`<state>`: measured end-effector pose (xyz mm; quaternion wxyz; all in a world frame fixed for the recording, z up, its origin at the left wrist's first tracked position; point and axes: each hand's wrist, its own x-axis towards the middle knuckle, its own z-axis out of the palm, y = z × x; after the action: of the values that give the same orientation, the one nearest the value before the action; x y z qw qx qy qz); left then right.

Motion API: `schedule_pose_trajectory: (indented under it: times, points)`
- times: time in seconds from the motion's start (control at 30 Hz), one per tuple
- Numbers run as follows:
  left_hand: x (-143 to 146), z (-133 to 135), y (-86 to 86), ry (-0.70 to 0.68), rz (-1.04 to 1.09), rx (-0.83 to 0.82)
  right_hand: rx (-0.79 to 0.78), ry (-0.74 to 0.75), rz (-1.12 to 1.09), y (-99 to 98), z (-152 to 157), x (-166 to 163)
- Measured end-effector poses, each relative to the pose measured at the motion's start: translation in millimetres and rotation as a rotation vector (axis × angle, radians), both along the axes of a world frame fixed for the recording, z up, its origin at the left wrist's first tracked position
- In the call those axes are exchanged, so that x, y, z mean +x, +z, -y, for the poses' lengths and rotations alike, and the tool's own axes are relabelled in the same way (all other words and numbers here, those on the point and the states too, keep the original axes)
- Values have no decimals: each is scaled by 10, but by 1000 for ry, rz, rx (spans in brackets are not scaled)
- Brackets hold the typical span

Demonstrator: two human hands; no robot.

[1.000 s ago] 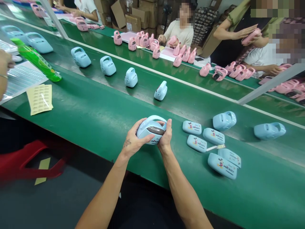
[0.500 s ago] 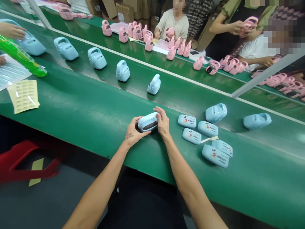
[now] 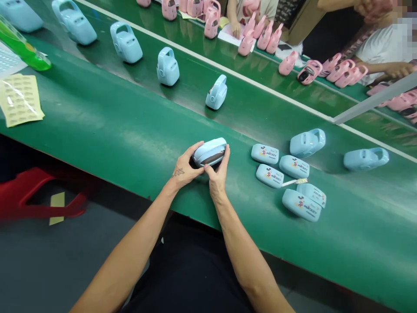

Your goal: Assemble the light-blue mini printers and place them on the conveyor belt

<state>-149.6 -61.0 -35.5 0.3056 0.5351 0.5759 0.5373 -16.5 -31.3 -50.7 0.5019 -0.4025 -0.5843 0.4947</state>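
Observation:
Between my two hands is a light blue, rounded plastic device [image 3: 210,149] with a dark glossy face toward me. My left hand [image 3: 187,168] wraps its left end, thumb along the lower edge. On the other end, my right hand [image 3: 219,174] is closed with the fingers behind and the thumb at the bottom front. To the right lie several light blue covers [image 3: 269,176] printed with a mouse figure and "Mickey". A small white strip [image 3: 295,181] sticks out among them. Two blue devices with carrying handles [image 3: 307,143] rest just beyond the covers.
More blue handled devices [image 3: 126,43] stand in a row along the green belt [image 3: 189,104]. At the left are a yellow sticker sheet [image 3: 21,99] and a green packet [image 3: 24,48]. Pink devices [image 3: 246,43] and co-workers line the far side. A red stool [image 3: 32,191] stands below left.
My right hand has closed round the right end of the blue device, its thumb now at the lower front. The view has shifted, and a co-worker's hand at far left has left it.

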Motion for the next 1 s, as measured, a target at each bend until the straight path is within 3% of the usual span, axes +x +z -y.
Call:
schedule_pose_trajectory:
  times: [0.37,0.73,1.0]
  points:
    - [88,55,36,54,-92,46,-64,-139,-122,11,201,-203]
    - [133,123,116,85,-148,63,-130,-246,-192,153,306,-321]
    - [165,135,133,110,-114,10,-231,-206,-98,174,335,-329]
